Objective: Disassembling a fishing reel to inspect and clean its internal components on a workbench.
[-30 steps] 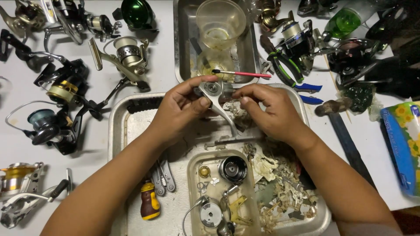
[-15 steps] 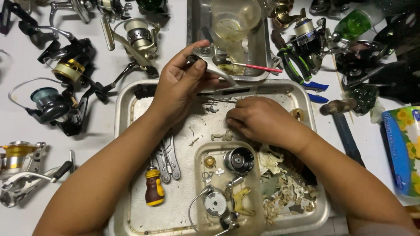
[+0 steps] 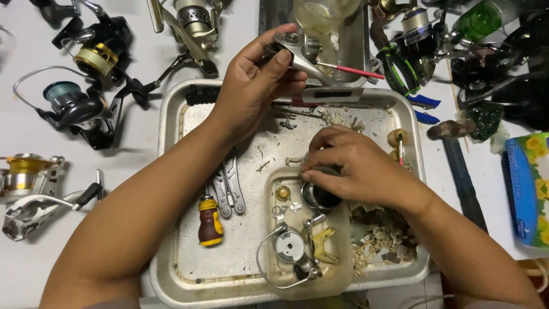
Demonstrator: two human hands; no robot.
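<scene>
We are gripping a silver reel part [image 3: 297,54] in our closed left hand [image 3: 257,86] above the metal tray [image 3: 171,171], our right hand [image 3: 354,169] pinching a dark spool [image 3: 319,196] in the clear plastic tub [image 3: 274,183] alongside a bail arm [image 3: 286,252], screwdriver [image 3: 210,222] and pliers [image 3: 229,189] lying nearby, fishing reels [image 3: 86,103] crowding the desk [image 3: 34,240].

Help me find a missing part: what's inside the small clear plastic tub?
In the tub: a brass piece, a rotor with wire bail, a yellowish part, and a dark spool half covered by the right hand.
</scene>
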